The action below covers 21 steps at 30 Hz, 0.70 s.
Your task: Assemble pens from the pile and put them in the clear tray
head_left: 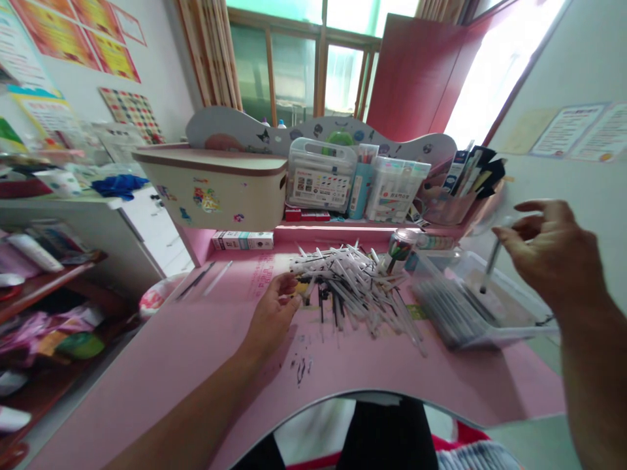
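Observation:
A loose heap of white, clear and dark pen parts (350,281) lies on the pink desk (196,352). At its left edge is my left hand (277,310), fingers curled and thumb close to them; whether a small piece sits between the fingertips I cannot make out. My right hand (556,251) pinches the upper end of a slim grey pen (492,261), blurred by motion. The pen slants with its dark end down, over a clear plastic box (470,339). Inside that box many similar pens (448,310) lie side by side.
A shelf behind holds a lidded cream bin (225,192), a clear carry case (321,176), a marker box (396,189) and a stationery holder (455,202). A can (402,248) stands behind the heap. Two thin sticks (218,277) lie at left. The desk's curved front edge meets my lap.

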{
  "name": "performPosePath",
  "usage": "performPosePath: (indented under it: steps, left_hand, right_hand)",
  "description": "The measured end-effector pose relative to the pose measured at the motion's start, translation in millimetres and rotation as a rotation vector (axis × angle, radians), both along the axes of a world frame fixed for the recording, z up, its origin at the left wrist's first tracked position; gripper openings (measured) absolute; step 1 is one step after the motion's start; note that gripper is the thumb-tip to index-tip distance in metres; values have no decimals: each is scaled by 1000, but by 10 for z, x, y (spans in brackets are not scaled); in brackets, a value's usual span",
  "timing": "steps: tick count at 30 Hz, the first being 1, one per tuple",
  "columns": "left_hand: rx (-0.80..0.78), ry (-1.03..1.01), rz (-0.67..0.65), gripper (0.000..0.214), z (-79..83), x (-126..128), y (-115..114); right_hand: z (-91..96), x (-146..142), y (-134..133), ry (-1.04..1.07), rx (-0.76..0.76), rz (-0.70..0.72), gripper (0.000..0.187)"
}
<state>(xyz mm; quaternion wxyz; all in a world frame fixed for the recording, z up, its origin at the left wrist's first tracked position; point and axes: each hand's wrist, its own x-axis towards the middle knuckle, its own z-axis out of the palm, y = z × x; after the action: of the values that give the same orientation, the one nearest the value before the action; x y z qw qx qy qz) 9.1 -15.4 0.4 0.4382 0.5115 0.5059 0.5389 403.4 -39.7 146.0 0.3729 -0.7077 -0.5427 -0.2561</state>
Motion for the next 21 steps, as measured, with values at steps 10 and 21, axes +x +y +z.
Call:
performPosePath:
  steps: [10, 21]
  left_hand:
    - [-16, -7, -8, 42, -5, 2, 18]
    - [18, 70, -32, 45, -70, -8, 49]
  right_hand:
    - [-523, 741, 232, -86, -626, 82, 7]
    - [-252, -102, -61, -99, -624, 194, 26]
